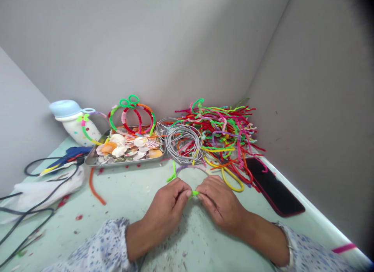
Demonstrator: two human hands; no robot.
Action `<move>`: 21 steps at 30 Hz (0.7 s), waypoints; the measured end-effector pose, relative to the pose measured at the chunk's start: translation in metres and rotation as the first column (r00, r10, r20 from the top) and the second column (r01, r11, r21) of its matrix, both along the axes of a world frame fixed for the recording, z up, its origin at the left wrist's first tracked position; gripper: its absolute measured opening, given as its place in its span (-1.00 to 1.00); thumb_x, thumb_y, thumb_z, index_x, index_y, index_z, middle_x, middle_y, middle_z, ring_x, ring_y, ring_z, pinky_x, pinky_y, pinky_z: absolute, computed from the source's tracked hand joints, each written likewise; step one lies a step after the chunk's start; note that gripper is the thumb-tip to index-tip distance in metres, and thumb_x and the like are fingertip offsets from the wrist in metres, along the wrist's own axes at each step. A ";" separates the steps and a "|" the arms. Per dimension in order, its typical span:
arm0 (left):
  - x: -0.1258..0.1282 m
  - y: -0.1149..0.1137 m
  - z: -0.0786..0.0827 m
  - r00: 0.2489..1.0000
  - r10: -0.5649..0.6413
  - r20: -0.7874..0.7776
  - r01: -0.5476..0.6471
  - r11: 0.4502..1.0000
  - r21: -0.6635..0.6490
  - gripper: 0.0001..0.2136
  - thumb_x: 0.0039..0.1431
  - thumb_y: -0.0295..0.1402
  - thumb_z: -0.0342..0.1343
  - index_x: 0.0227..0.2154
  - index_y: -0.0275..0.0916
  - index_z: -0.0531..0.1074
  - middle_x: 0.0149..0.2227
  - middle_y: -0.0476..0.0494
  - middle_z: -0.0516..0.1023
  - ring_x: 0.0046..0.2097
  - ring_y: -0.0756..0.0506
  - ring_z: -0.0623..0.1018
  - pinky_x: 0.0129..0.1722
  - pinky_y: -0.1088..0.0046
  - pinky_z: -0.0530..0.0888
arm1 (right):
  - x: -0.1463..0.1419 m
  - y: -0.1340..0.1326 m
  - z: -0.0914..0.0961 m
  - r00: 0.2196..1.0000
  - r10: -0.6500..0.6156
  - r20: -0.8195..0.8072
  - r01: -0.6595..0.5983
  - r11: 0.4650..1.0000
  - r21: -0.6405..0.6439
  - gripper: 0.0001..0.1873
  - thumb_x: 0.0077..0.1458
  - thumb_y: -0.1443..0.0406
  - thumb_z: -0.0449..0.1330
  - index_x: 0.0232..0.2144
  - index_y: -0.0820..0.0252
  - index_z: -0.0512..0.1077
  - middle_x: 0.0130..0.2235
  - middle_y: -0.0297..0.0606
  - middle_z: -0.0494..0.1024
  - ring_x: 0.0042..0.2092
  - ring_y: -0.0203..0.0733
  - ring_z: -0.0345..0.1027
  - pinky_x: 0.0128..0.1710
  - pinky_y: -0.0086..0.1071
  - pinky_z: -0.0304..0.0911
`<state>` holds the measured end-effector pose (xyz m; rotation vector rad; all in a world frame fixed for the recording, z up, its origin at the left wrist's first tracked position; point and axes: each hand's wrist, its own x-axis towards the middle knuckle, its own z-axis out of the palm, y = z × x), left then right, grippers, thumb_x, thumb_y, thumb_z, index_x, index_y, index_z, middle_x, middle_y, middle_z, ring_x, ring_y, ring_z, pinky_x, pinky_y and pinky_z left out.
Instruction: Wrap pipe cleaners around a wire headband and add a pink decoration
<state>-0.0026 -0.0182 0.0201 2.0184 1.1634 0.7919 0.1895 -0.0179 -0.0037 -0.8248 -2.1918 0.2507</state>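
My left hand [168,204] and my right hand [220,200] meet at the table's middle, both pinched on a short green pipe cleaner [194,193] between their fingertips. The green strand also pokes up beyond my left hand. A lilac-wrapped hoop [191,168] arcs just behind my knuckles; I cannot tell if it touches them. Both sleeves are pale with a small blue print, and a bangle sits on my right wrist.
A heap of coloured pipe cleaners [223,129] fills the back right corner beside grey wire hoops [184,145]. A metal tray [96,159] holds shells. Wrapped hoops [133,116], a white bottle [74,122], a blue glue gun [68,155], cables and a phone [274,186] surround me.
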 end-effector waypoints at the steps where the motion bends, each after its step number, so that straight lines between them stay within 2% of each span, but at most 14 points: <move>1: 0.000 0.000 0.000 1.000 0.001 -0.004 -0.001 1.000 -0.002 -0.80 0.28 -0.37 -0.09 -0.42 -0.23 0.38 -0.41 -0.05 0.43 -0.32 -0.06 0.42 -0.28 0.43 0.34 | 0.000 0.000 0.000 1.000 -0.003 0.003 0.003 1.000 -0.002 -0.86 0.24 0.39 -0.02 -0.27 0.19 0.34 -0.39 -0.25 0.41 -0.32 -0.17 0.24 -0.23 -0.25 0.12; 8: 0.000 -0.001 0.002 1.000 -0.003 -0.005 0.003 1.000 0.002 -0.78 0.28 -0.38 -0.10 -0.44 -0.24 0.37 -0.43 -0.05 0.42 -0.35 -0.06 0.40 -0.30 0.43 0.33 | 0.000 -0.002 0.000 1.000 0.001 0.019 -0.001 1.000 -0.006 -0.84 0.25 0.38 -0.04 -0.26 0.19 0.34 -0.40 -0.25 0.41 -0.32 -0.17 0.23 -0.23 -0.24 0.13; 17: 0.003 -0.004 -0.002 0.999 0.010 0.034 -0.009 0.999 -0.037 -0.79 0.28 -0.36 -0.07 -0.43 -0.25 0.39 -0.43 -0.05 0.42 -0.35 -0.06 0.41 -0.31 0.44 0.33 | 0.001 -0.002 0.001 0.999 0.003 -0.041 -0.006 0.997 -0.079 -0.90 0.20 0.34 0.04 -0.23 0.19 0.34 -0.37 -0.24 0.40 -0.29 -0.15 0.24 -0.24 -0.22 0.14; 21: 0.003 -0.005 -0.001 1.000 0.003 -0.006 -0.004 0.999 -0.035 -0.79 0.28 -0.36 -0.08 -0.44 -0.24 0.38 -0.44 -0.05 0.42 -0.36 -0.06 0.41 -0.32 0.44 0.32 | 0.000 -0.002 0.001 1.000 0.019 -0.012 -0.019 0.997 -0.069 -0.89 0.22 0.37 0.01 -0.27 0.19 0.34 -0.39 -0.25 0.39 -0.31 -0.16 0.23 -0.24 -0.22 0.13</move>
